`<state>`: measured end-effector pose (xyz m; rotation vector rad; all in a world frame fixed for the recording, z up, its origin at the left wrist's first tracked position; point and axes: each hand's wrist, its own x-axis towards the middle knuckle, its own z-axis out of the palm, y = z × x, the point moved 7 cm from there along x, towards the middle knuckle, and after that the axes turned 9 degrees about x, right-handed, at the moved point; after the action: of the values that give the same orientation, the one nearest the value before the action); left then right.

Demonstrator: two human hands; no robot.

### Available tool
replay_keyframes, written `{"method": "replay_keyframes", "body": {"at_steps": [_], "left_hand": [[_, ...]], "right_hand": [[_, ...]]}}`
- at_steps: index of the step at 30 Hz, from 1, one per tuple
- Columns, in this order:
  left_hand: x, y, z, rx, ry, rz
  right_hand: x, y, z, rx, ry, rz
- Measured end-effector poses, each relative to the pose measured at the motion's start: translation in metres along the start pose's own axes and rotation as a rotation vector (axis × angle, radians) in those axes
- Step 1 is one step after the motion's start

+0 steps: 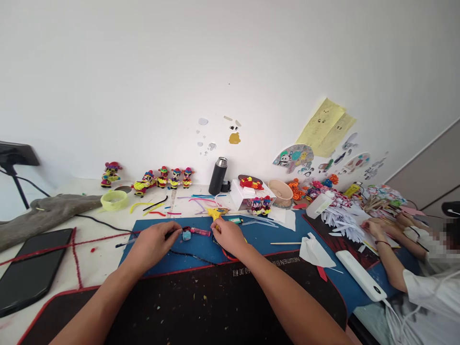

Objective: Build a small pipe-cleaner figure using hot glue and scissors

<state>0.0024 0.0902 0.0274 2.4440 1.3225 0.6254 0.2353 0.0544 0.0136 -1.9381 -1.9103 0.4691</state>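
Note:
My left hand [156, 242] is closed in a pinch over the blue mat [151, 225], with a dark bit showing at its fingertips; I cannot tell exactly what it is. Beside those fingertips lie a small light-blue block [186, 235] and a pink-red strip [200, 232]. My right hand [228, 235] is also pinched, and something small and dark shows between its fingers. Just behind it is a yellow glue gun [214, 212], partly hidden by the hand. A black fuzzy strand [194, 257] runs across the mat between both hands.
Small colourful figures [163, 177] stand along the wall. A black bottle [218, 176], a white box [244, 195] and a bowl [280, 191] are at the back. A phone [34, 268] lies left. On the right, a person's hands [375, 230] work near paper strips and a white power strip [361, 275].

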Motion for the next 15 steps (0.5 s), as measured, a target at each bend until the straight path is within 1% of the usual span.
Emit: {"method": "replay_keyframes", "body": {"at_steps": [3,6,9,12,15], "left_hand": [[0.001,-0.001,0.000,0.004,0.001,0.004],[0.001,0.000,0.000,0.009,-0.019,-0.001],[0.001,0.002,-0.001,0.019,-0.032,-0.001],[0.001,0.004,-0.001,0.024,-0.039,0.001],[0.001,0.004,-0.001,0.020,-0.040,0.004]], "right_hand": [[-0.009,0.005,-0.011,0.017,0.033,0.014],[-0.020,0.014,-0.028,0.010,0.069,0.040],[-0.034,0.023,-0.042,-0.007,0.064,0.065],[-0.048,0.030,-0.047,-0.035,0.012,0.075],[-0.058,0.034,-0.043,-0.077,-0.053,0.064]]}}
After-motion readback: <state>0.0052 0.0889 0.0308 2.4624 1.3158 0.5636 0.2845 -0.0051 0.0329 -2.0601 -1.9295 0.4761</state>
